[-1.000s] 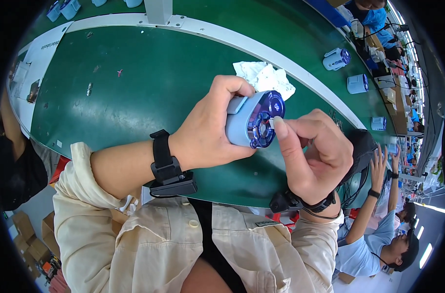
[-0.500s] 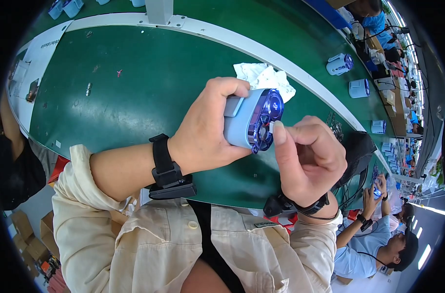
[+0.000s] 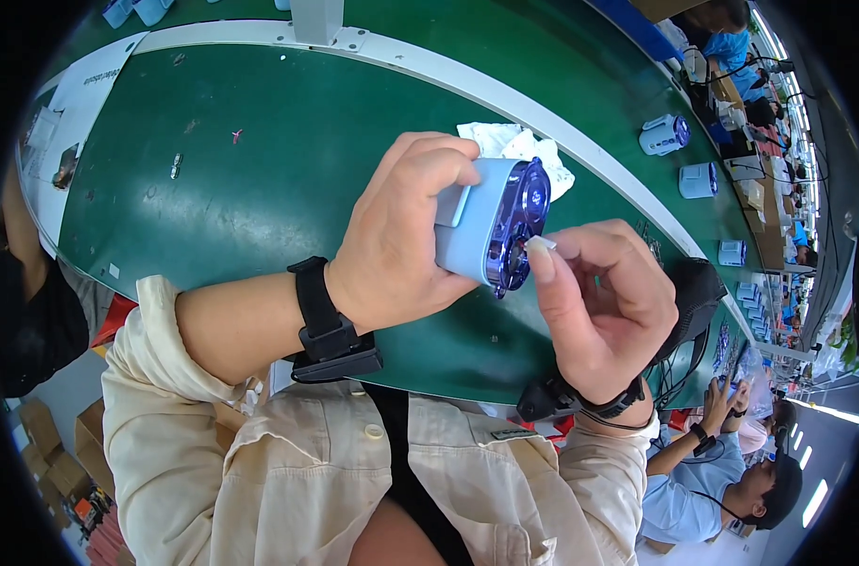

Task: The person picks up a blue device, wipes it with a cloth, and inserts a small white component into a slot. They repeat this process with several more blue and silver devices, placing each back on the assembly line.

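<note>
My left hand is wrapped round a small light-blue plastic device and holds it up over the table. Its glossy purple end, with two round parts, faces right. My right hand is closed in a pinch just beside that end. Between the thumb and forefinger shows a small whitish piece, too small to name. Whether it touches the device I cannot tell. A crumpled white cloth or tissue lies on the green table behind the device.
A white rail divides the green table from a green strip carrying several similar devices. A black object with cables lies by my right wrist. A co-worker in light blue works at the right.
The whitish piece in my right hand has come slightly away from the purple end. My left hand has turned the device a little, and the whole view has shifted slightly.
</note>
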{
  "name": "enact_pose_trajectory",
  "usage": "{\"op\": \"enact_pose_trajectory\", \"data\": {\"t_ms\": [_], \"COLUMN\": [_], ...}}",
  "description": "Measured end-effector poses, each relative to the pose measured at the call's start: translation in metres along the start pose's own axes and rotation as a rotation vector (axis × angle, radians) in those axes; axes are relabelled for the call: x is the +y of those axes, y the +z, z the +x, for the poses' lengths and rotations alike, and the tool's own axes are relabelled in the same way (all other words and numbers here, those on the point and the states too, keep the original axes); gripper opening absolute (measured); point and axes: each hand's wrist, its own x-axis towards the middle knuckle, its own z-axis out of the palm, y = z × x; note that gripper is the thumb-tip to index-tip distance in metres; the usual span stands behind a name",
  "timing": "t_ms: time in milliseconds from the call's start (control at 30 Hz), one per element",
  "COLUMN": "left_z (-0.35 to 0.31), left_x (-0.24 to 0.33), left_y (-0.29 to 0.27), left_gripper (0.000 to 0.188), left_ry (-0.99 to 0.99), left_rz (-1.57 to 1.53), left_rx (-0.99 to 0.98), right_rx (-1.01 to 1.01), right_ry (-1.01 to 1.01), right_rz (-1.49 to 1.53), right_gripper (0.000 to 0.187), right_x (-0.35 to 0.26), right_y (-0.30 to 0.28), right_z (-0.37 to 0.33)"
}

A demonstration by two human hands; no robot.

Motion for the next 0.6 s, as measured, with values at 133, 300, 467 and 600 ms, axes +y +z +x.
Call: {"op": "enact_pose_trajectory", "data": {"t_ms": [133, 300, 467, 600], "left_z": [-0.002, -0.006, -0.004, -0.002], "left_x": [0.006, 0.004, 0.008, 0.008], "left_y": [0.000, -0.004, -0.008, -0.007], "left_gripper": [0.076, 0.079, 0.083, 0.081], "left_ry": [-0.099, -0.201, -0.212, -0.260], "left_rz": [-0.075, -0.161, -0.177, -0.238], "left_rx": [-0.015, -0.123, -0.242, -0.276], "right_rx": [0.007, -0.108, -0.141, -0.167], "right_ry": [0.031, -0.148, -0.185, -0.218], "right_rz": [0.063, -0.025, -0.068, -0.093], "right_gripper": [0.012, 0.019, 0.020, 0.021], "right_x": [-0.007, 0.000, 0.000, 0.002], "right_y": [-0.001, -0.009, -0.016, -0.018], "right_z": [0.001, 0.012, 0.015, 0.018]}}
